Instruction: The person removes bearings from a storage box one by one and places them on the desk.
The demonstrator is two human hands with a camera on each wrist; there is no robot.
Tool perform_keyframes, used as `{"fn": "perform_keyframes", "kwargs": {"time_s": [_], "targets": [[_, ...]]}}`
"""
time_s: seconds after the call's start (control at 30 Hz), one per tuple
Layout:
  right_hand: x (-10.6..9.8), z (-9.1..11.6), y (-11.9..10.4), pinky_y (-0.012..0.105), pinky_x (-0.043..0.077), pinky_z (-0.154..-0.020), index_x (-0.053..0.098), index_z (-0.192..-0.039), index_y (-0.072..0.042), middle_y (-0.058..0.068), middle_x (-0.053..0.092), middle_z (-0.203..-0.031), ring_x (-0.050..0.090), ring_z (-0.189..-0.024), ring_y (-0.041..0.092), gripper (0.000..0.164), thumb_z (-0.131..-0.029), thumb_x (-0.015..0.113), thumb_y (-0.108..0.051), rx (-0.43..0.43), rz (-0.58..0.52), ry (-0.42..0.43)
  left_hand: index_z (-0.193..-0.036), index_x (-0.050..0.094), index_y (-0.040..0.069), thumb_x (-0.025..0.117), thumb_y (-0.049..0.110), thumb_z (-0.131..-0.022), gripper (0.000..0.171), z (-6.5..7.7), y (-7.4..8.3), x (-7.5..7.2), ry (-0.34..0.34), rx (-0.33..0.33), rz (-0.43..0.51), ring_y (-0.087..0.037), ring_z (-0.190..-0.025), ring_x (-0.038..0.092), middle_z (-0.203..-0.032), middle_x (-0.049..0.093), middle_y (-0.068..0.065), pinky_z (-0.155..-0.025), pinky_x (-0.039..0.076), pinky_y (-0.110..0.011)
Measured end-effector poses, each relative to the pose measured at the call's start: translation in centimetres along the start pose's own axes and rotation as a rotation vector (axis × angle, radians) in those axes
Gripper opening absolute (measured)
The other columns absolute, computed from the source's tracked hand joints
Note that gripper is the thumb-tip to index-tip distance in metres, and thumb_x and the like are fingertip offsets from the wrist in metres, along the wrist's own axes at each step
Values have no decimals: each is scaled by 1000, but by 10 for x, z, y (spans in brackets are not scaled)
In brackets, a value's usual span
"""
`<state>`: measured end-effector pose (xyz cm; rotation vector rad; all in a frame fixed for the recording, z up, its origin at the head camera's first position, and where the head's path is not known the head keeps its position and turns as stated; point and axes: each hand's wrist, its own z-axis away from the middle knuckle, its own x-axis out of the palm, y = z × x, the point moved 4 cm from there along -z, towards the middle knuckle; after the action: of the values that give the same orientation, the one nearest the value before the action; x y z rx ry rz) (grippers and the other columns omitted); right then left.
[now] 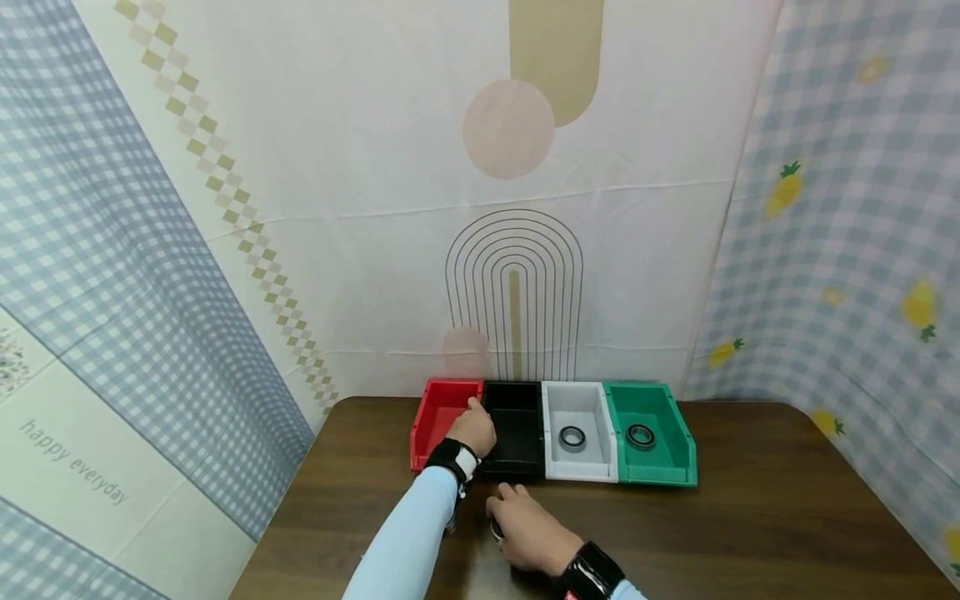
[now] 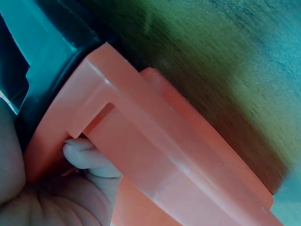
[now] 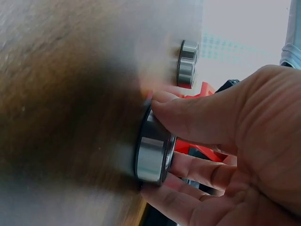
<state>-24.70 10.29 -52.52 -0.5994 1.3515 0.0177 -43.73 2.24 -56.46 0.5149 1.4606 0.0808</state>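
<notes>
My left hand (image 1: 472, 427) is at the red bin (image 1: 423, 442), by the wall it shares with the black bin (image 1: 517, 454). In the left wrist view its fingers curl at the red bin's edge, the thumb on the black bin's side. My right hand (image 1: 534, 533) is low over the table in front of the bins. It pinches a ball bearing (image 3: 153, 155) between thumb and fingers, the bearing's flat side close to the wood. Another bearing (image 3: 187, 63) is on the table beyond it, mostly hidden by the left sleeve in the head view.
A white bin (image 1: 585, 408) and a green bin (image 1: 652, 404) continue the row to the right, each with one bearing inside. The brown wooden table (image 1: 780, 500) extends either side. Patterned cloths (image 1: 360, 275) hang behind and at both sides.
</notes>
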Motion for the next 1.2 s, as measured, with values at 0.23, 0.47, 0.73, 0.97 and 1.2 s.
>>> {"fn": "perform_keyframes", "kwargs": {"time_s": [0.23,0.47,0.73,0.97,1.2], "targets": [[1,0,0,26,49,-75,73,-113,-15,0,61,-111,51,-95,14,32,-83,84,-10,0,-7,7,-159,27,-18,49,22,-111,66,-4,-3,3,7,-10,-18,-22,-42,55,-53,56,-4,-41,38,-33],[-1,2,-2,27,50,-76,73,-113,-15,0,60,-110,53,-97,15,31,-84,84,-10,6,-15,27,-153,35,-18,42,22,-113,57,-3,-3,0,49,-2,16,-25,-46,57,-55,55,-4,-44,42,-36],[-1,4,0,27,50,-75,73,-115,-14,0,59,-109,53,-97,16,31,-85,84,-12,9,-17,32,-143,41,-19,43,16,-114,46,32,22,-33,55,-2,55,-24,-44,53,-54,53,-7,-44,35,-32],[2,5,4,28,50,-76,74,-120,-14,-1,58,-107,52,-95,15,33,-88,84,-19,21,-27,43,-146,40,-19,43,17,-114,49,21,14,-24,57,2,49,-25,-42,53,-52,52,-6,-41,35,-32],[3,4,4,29,51,-76,74,-123,-12,-1,58,-108,52,-96,16,37,-89,84,-22,38,-21,50,-153,34,-17,38,25,-115,57,-13,-12,15,44,1,15,-22,-40,54,-51,55,-5,-39,39,-32]]}}
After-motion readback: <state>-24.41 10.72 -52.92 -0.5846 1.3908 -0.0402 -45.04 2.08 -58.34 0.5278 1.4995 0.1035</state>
